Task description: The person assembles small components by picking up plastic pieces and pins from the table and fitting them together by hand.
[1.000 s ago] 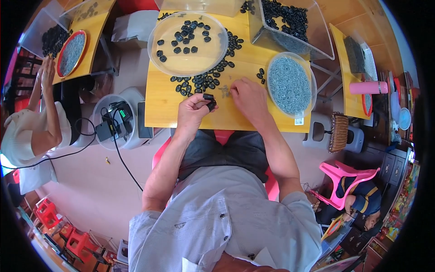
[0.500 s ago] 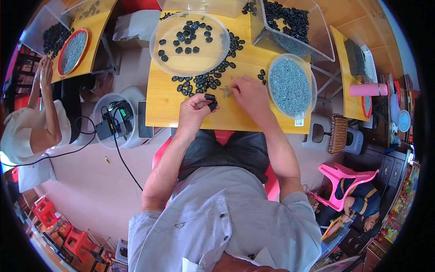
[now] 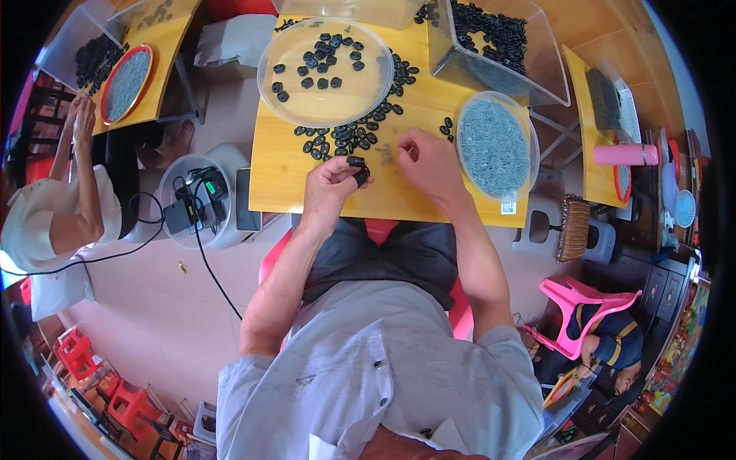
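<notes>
- The left hand (image 3: 328, 182) is holding small black pieces (image 3: 362, 176) between thumb and fingertips, above the near part of the yellow table (image 3: 276, 172); the fingers are closing narrowly, and whether they are gripping one piece or two cannot be told.
- The right hand (image 3: 429, 165) is facing it, well apart, with fingers curling toward the thumb; whether they are pinching anything cannot be told.
- Small metal parts (image 3: 386, 156) are lying loose on the table, between the two hands and just beside the right fingertips.
- Loose black oval pieces (image 3: 360, 136) are lying beyond the left hand, along the near and right edges of a clear round tray (image 3: 341, 107).
- More black pieces (image 3: 323, 83) are resting, spaced out, inside that tray.
- A round tub (image 3: 534, 162) of grey metal parts (image 3: 492, 146) is standing to the right of the right hand.
- A clear bin (image 3: 537, 88) containing black pieces is standing behind the tub.
- At left, a co-worker (image 3: 61, 222) is holding both hands close together.
</notes>
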